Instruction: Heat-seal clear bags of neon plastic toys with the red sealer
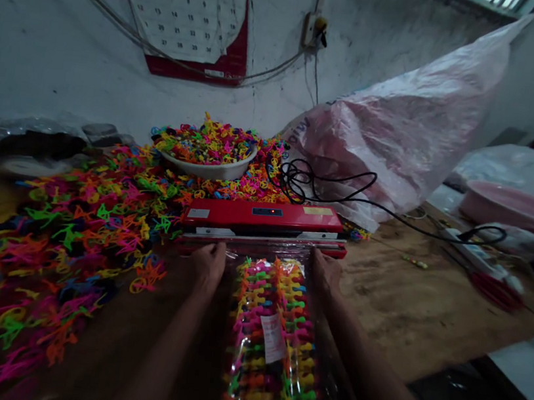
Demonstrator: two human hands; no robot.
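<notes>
A clear plastic bag (276, 307) lies in front of me, filled with rows of small bright plastic pieces and a white paper label (272, 338). My left hand (209, 265) pinches the left corner of its far end. At the right corner, my right hand (325, 273) has its fingers closed on the same bag. The bag's flat far edge reaches the front of a red bag sealer (264, 218), which has a small lit orange light on its panel. Both hands are right at the sealer's front edge.
Loose colourful plastic pieces (112, 205) are heaped on the left of the wooden table (383, 289). Behind the sealer stands a heaped white basin (231, 170). A black cable (370, 203) runs right, past a big plastic sack (387, 124) and red-handled scissors (495, 292).
</notes>
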